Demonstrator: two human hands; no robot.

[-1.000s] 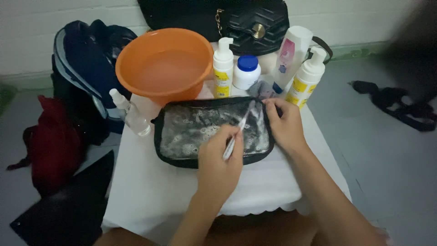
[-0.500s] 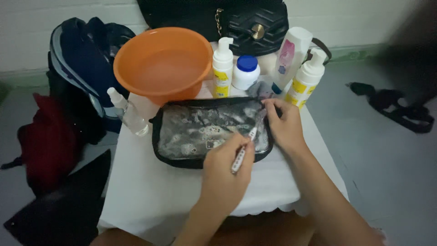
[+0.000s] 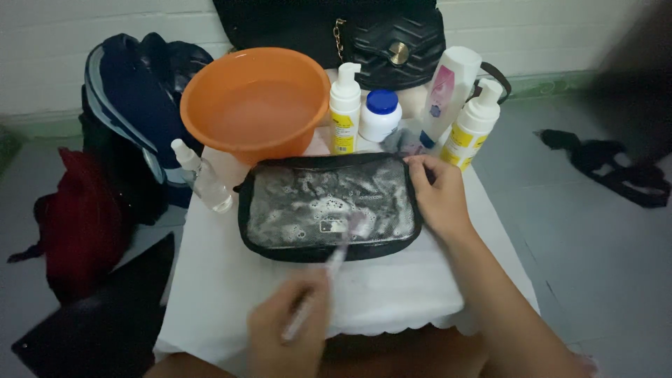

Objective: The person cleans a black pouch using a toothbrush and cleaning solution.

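Pouch (image 3: 329,206), clear with black trim and soapy, lies flat mid-frame on white-covered bench (image 3: 210,280). Right hand (image 3: 437,192) presses its right edge, fingers spread, steadying it. Left hand (image 3: 290,329), lower centre, fingers wrapped around toothbrush (image 3: 329,269), blurred bristles on foam. Orange basin (image 3: 255,101) behind.

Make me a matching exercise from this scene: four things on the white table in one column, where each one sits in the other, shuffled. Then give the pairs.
Things:
1. orange basin
2. clear pouch
3. small spray bottle
4. toothbrush

Places:
A. lying at the table's left edge, beside the basin
B. in the left hand, bristles on the foam
C. back left of the table, behind the pouch
D. middle of the table, under the right hand

Pairs: 1-C, 2-D, 3-A, 4-B
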